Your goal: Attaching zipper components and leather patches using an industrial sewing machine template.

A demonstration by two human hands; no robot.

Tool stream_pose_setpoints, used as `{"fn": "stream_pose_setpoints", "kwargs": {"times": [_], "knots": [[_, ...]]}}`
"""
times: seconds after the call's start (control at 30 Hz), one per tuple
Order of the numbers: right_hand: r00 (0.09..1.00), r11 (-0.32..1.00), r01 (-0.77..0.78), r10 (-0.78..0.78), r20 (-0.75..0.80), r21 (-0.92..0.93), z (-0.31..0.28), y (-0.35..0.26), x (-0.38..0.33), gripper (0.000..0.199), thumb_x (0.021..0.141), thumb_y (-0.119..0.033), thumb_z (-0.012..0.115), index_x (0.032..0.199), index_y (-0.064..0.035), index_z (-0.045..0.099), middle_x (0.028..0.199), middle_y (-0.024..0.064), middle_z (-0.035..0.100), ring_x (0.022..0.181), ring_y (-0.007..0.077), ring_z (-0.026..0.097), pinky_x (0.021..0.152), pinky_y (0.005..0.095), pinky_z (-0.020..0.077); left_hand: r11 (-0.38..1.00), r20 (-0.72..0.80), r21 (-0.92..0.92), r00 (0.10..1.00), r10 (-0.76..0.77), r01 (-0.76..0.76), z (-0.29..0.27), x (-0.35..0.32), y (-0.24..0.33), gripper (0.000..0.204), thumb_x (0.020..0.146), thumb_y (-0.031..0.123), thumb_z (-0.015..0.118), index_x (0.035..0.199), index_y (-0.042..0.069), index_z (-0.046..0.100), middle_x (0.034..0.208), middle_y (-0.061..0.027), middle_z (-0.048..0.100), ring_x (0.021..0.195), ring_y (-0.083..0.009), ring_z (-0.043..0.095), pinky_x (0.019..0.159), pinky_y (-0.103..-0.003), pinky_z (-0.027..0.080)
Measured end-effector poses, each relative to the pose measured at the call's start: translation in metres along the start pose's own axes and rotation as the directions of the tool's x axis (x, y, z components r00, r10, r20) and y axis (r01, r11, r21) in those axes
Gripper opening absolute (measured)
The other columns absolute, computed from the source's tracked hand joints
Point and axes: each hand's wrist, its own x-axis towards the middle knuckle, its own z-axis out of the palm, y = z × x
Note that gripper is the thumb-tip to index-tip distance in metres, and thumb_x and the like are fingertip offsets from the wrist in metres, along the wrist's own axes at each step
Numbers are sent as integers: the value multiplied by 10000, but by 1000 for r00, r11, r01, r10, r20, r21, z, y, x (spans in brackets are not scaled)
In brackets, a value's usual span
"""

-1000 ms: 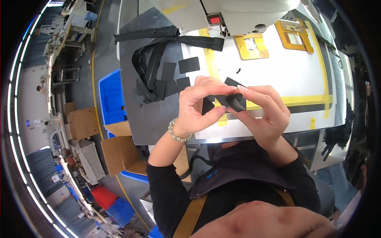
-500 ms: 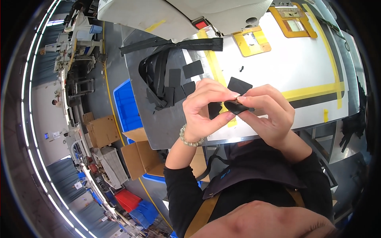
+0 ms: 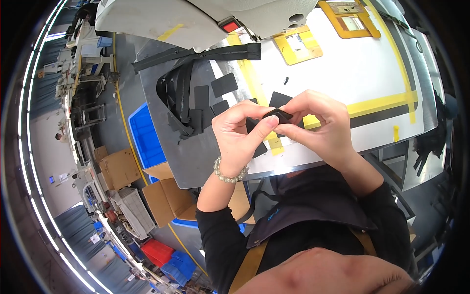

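A small folded black piece (image 3: 279, 115), perhaps fabric or leather, is pinched between my two hands above the near edge of the worktable. My left hand (image 3: 241, 130), with a beaded bracelet (image 3: 229, 172) at its wrist, grips the piece with thumb and forefinger from the left. From the right, my right hand (image 3: 320, 120) pinches the same piece between fingertips and thumb. Flat black rectangular pieces lie under and beside the hands, one (image 3: 224, 85) to the left and another (image 3: 280, 99) just beyond them. Part of the held piece is hidden by my fingers.
A large pale machine body (image 3: 196, 19) overhangs the table's far side. Black strips (image 3: 182, 85) lie left on the grey tabletop (image 3: 171, 161). Yellow templates (image 3: 297, 46) rest on the white, yellow-taped surface. A blue bin (image 3: 146, 134) and a cardboard box (image 3: 169, 198) stand left below.
The piece has been turned and folded narrower between my fingertips, and my left thumb now presses over its front. The view has shifted slightly, so the table appears farther left.
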Motion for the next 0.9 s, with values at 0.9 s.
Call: {"fn": "stream_pose_setpoints", "kwargs": {"times": [0.9], "knots": [[977,972,-207,201,68,108,-5,-2,-4,185,709,74,715,872,63,627,834,104,642,749,119,633,675,212,512,992,-75,-112,995,-66,58,8,-3,-2,117,750,-39,700,862,-37,667,796,-69,664,726,-84,593,665,-199,465]]}}
